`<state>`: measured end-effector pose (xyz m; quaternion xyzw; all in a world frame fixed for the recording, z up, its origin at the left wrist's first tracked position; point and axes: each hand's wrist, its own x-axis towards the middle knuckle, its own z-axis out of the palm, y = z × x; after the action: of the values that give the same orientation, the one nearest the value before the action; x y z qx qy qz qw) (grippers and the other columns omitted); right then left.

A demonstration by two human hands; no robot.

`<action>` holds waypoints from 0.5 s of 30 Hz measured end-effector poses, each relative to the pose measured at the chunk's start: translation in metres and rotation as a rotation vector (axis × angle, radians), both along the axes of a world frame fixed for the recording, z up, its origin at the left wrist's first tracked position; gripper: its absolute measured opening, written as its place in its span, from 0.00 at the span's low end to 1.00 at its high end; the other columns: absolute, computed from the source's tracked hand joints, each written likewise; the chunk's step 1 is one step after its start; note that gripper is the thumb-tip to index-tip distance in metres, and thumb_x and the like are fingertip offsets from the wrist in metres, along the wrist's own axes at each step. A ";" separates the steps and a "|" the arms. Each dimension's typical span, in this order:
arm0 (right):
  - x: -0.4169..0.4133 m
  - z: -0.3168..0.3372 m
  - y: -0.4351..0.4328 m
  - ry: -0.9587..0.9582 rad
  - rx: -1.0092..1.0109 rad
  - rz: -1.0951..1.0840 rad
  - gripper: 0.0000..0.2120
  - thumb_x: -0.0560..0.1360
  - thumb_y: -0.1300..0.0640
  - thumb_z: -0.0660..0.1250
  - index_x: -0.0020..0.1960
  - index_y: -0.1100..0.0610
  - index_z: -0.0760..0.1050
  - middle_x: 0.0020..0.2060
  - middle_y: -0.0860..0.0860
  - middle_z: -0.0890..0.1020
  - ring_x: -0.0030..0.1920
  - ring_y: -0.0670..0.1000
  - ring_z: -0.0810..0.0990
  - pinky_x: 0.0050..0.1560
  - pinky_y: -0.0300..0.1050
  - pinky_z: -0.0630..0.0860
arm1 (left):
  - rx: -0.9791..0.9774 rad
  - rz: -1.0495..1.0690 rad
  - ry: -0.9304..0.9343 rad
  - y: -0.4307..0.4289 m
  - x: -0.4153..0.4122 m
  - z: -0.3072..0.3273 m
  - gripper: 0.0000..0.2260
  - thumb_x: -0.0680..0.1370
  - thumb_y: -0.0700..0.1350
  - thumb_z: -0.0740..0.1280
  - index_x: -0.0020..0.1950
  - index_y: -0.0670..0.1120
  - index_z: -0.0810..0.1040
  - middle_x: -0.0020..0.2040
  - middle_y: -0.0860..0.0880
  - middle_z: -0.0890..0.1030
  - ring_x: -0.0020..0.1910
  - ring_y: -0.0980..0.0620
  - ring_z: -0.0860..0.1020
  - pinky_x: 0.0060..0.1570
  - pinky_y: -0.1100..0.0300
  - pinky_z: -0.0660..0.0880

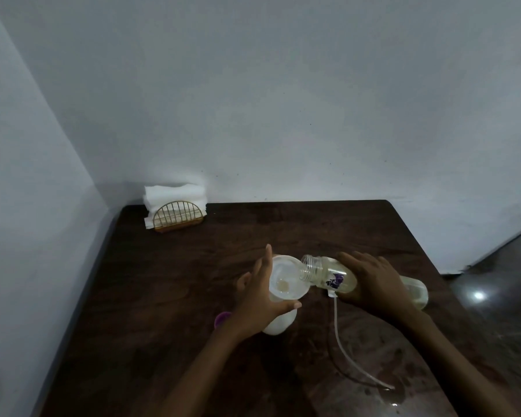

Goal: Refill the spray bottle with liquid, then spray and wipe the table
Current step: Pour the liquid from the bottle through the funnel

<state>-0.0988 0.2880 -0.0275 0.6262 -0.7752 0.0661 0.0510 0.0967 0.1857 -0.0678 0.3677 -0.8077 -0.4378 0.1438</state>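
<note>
**As the clear bottle (328, 272) tips, the pour is steadied**

Since the liquid must land inside, the white bottle (280, 325), probably the one being refilled, stands on the table (193, 266) under a funnel (286, 278). The clear bottle is tipped just right of it, mouth at the funnel's rim. The left grip (259, 299) closes round the white bottle, thumb across its front; the right grip (373, 281) wraps the clear bottle.
</note>
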 end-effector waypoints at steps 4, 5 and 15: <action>0.000 0.000 0.000 -0.013 0.008 -0.014 0.28 0.57 0.39 0.64 0.52 0.53 0.77 0.40 0.52 0.82 0.40 0.56 0.81 0.37 0.50 0.74 | 0.013 -0.002 0.005 0.000 0.000 -0.001 0.51 0.67 0.56 0.73 0.74 0.55 0.37 0.75 0.53 0.54 0.72 0.51 0.56 0.69 0.56 0.49; 0.000 0.000 0.000 -0.013 0.008 -0.014 0.28 0.57 0.39 0.64 0.52 0.53 0.77 0.40 0.52 0.82 0.40 0.56 0.81 0.37 0.50 0.74 | 0.015 -0.003 0.005 -0.001 0.000 -0.001 0.51 0.67 0.56 0.74 0.74 0.56 0.37 0.75 0.53 0.55 0.72 0.51 0.56 0.70 0.56 0.50; -0.002 -0.003 0.000 0.020 0.013 0.009 0.30 0.52 0.47 0.78 0.51 0.52 0.77 0.39 0.51 0.81 0.37 0.55 0.81 0.34 0.47 0.71 | 0.006 -0.012 -0.007 0.000 0.002 0.002 0.50 0.68 0.56 0.73 0.74 0.55 0.37 0.76 0.53 0.54 0.72 0.51 0.55 0.70 0.54 0.48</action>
<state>-0.1012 0.2882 -0.0309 0.6305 -0.7724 0.0551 0.0543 0.0984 0.1860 -0.0659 0.3648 -0.8091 -0.4398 0.1371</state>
